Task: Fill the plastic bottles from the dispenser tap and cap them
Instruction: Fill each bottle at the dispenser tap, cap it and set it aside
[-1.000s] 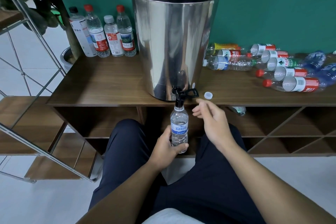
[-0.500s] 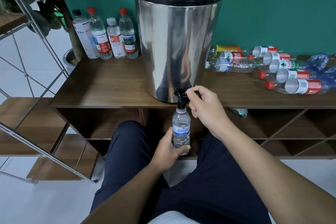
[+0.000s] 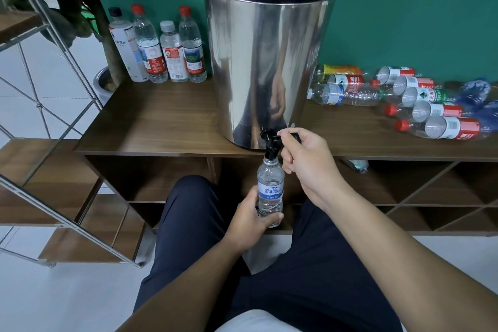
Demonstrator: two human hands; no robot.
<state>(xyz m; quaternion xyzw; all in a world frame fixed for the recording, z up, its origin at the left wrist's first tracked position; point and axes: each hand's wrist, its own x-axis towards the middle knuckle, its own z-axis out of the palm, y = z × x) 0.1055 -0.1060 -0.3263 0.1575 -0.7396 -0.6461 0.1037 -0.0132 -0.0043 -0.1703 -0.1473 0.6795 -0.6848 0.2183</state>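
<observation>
A small clear bottle with a blue label (image 3: 270, 188) stands upright under the black tap (image 3: 270, 144) of the steel dispenser (image 3: 265, 62), its open mouth right at the spout. My left hand (image 3: 252, 219) grips the bottle's lower part from the left. My right hand (image 3: 307, 162) is curled around the tap's black lever, thumb and forefinger pinching it. The bottle's white cap is hidden behind my right hand.
Several capped bottles (image 3: 159, 46) stand upright at the back left of the wooden shelf top (image 3: 161, 121). Several empty bottles (image 3: 420, 108) lie on their sides at the right. A metal stair rail (image 3: 54, 121) runs along the left. Open shelf compartments lie below.
My right hand rose from beside the bottle to the tap lever and took hold of it. The left hand kept the bottle under the spout.
</observation>
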